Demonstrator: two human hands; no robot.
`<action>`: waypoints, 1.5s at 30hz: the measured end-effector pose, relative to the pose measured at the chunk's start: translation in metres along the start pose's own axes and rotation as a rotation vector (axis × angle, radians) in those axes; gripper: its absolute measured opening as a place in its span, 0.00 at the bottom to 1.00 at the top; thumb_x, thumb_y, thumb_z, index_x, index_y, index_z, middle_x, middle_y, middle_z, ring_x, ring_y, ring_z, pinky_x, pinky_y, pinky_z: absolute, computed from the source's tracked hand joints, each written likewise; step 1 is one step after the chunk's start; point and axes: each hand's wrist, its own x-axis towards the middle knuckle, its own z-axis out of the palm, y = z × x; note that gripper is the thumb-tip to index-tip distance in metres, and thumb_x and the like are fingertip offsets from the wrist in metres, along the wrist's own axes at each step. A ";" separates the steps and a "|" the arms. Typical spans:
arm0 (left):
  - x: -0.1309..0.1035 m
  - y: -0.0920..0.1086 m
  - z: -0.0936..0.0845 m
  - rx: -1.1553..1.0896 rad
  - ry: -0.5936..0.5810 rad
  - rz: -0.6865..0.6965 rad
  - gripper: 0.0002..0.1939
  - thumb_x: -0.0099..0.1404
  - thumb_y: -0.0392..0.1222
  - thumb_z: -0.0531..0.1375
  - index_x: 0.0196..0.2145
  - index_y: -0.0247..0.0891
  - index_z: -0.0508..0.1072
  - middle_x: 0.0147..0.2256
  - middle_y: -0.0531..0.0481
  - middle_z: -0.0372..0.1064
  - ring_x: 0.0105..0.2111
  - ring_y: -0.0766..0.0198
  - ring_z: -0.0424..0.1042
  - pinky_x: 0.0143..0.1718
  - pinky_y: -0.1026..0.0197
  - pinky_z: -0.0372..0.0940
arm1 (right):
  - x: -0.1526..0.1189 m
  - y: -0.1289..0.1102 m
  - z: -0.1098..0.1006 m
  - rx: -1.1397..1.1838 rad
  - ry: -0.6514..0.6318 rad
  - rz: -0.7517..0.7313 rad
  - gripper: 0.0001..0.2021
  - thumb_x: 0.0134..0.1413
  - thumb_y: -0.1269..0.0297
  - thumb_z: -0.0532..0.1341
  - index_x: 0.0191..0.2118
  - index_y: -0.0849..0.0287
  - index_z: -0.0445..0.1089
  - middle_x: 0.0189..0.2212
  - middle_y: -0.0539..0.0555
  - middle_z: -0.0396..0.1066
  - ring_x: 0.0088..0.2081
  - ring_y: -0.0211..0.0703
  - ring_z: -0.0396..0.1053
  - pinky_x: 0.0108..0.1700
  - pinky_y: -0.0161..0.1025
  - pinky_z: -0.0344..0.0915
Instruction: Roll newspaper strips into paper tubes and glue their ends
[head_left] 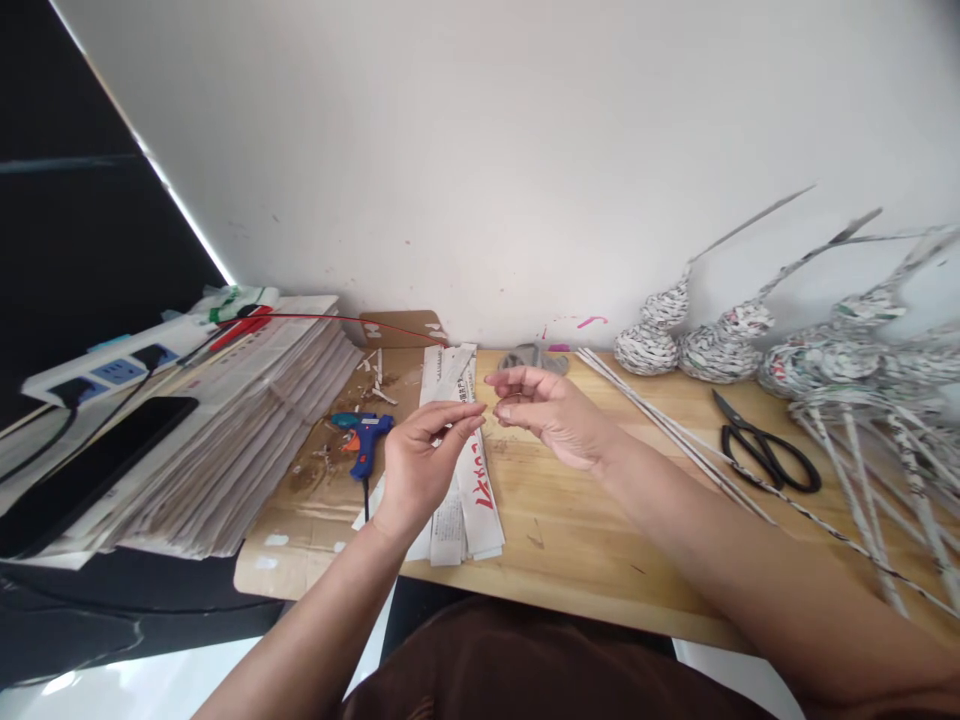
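My left hand (429,455) is raised over the strips of printed paper (448,520), its thumb and forefinger pressed together. Whatever is in that pinch is too small to make out. Close by on the right, the fingertips of my right hand (551,415) almost meet those of the left. Its fingers are curved, with a gap between forefinger and thumb, and I see nothing held there. Beneath my hands the paper strips lie lengthwise on the wooden table (585,530); one bears red characters. A blue hot glue gun (367,440) rests left of my left hand.
At left are a newspaper stack (247,440), a power strip (112,370) and a black phone (97,470). Paper scraps litter the cardboard (300,520). Rolled paper sticks (660,420), black-handled scissors (765,445) and several woven paper gourds (646,347) occupy the right. A grey cloth (534,358) lies by the wall.
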 end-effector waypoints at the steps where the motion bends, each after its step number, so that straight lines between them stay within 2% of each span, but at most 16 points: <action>1: -0.001 0.000 0.000 -0.016 -0.010 -0.024 0.07 0.59 0.41 0.63 0.36 0.43 0.80 0.36 0.50 0.76 0.38 0.63 0.73 0.39 0.62 0.66 | -0.001 -0.001 0.001 -0.002 -0.003 0.000 0.19 0.39 0.77 0.67 0.41 0.56 0.74 0.38 0.50 0.67 0.36 0.32 0.67 0.41 0.34 0.67; 7: -0.002 0.000 -0.003 -0.108 -0.051 -0.110 0.08 0.59 0.42 0.63 0.38 0.44 0.79 0.37 0.50 0.75 0.32 0.66 0.72 0.33 0.63 0.68 | -0.008 -0.004 0.008 -0.005 -0.036 -0.004 0.19 0.41 0.76 0.66 0.43 0.55 0.72 0.40 0.51 0.64 0.35 0.32 0.66 0.40 0.34 0.66; 16: -0.004 0.006 -0.003 -0.129 -0.022 -0.078 0.07 0.55 0.39 0.66 0.34 0.44 0.80 0.34 0.51 0.77 0.36 0.64 0.74 0.41 0.61 0.69 | -0.016 -0.010 0.019 -0.104 -0.003 -0.024 0.18 0.43 0.75 0.65 0.44 0.55 0.72 0.36 0.49 0.60 0.33 0.32 0.65 0.36 0.33 0.64; 22: -0.004 0.009 -0.002 -0.140 -0.020 -0.036 0.06 0.53 0.38 0.68 0.32 0.44 0.80 0.33 0.51 0.77 0.36 0.63 0.74 0.41 0.61 0.69 | -0.017 -0.009 0.022 -0.057 -0.011 0.004 0.17 0.43 0.74 0.66 0.43 0.56 0.72 0.32 0.47 0.59 0.30 0.30 0.63 0.32 0.30 0.62; 28: -0.005 0.009 -0.008 -0.135 -0.062 -0.002 0.06 0.53 0.38 0.68 0.32 0.43 0.80 0.33 0.50 0.77 0.35 0.63 0.74 0.41 0.60 0.69 | -0.015 -0.005 0.022 -0.024 0.004 0.059 0.15 0.40 0.73 0.67 0.39 0.58 0.72 0.29 0.47 0.59 0.27 0.29 0.60 0.29 0.30 0.62; 32: -0.006 0.007 -0.011 -0.206 -0.098 -0.075 0.05 0.53 0.37 0.68 0.30 0.42 0.80 0.32 0.50 0.76 0.35 0.63 0.73 0.39 0.61 0.68 | -0.013 -0.001 0.022 -0.026 -0.009 0.063 0.15 0.38 0.72 0.69 0.37 0.59 0.72 0.28 0.47 0.62 0.29 0.32 0.63 0.32 0.33 0.65; 35: -0.009 0.003 -0.011 -0.303 -0.113 -0.202 0.04 0.54 0.38 0.67 0.31 0.40 0.79 0.30 0.50 0.75 0.29 0.66 0.71 0.33 0.63 0.67 | -0.014 0.001 0.023 -0.155 0.019 -0.018 0.13 0.39 0.70 0.69 0.36 0.59 0.71 0.27 0.47 0.62 0.29 0.34 0.65 0.33 0.35 0.66; 39: -0.011 0.000 -0.008 -0.477 -0.129 -0.334 0.04 0.55 0.40 0.66 0.27 0.38 0.76 0.26 0.53 0.70 0.24 0.70 0.64 0.27 0.66 0.61 | -0.020 0.001 0.029 -0.527 0.051 -0.327 0.08 0.47 0.69 0.65 0.36 0.58 0.72 0.30 0.49 0.63 0.30 0.35 0.65 0.34 0.36 0.66; 41: -0.010 0.000 -0.012 -0.562 -0.147 -0.403 0.06 0.55 0.41 0.65 0.26 0.37 0.74 0.26 0.52 0.67 0.24 0.70 0.63 0.26 0.66 0.60 | -0.022 0.000 0.030 -0.676 0.027 -0.439 0.09 0.48 0.69 0.64 0.38 0.56 0.72 0.32 0.51 0.64 0.32 0.36 0.66 0.36 0.36 0.66; 43: -0.008 0.000 -0.025 -0.573 -0.136 -0.451 0.07 0.56 0.43 0.64 0.27 0.37 0.73 0.26 0.51 0.67 0.25 0.69 0.63 0.26 0.66 0.59 | -0.022 -0.002 0.027 -0.761 -0.021 -0.454 0.11 0.48 0.68 0.65 0.41 0.55 0.72 0.33 0.51 0.66 0.33 0.37 0.66 0.35 0.36 0.66; 45: -0.010 -0.002 -0.052 -0.475 -0.047 -0.451 0.08 0.55 0.45 0.64 0.28 0.38 0.73 0.26 0.51 0.67 0.25 0.68 0.63 0.25 0.65 0.59 | -0.018 -0.001 0.019 -0.817 -0.046 -0.406 0.09 0.50 0.66 0.64 0.40 0.55 0.73 0.31 0.51 0.69 0.31 0.37 0.67 0.32 0.35 0.64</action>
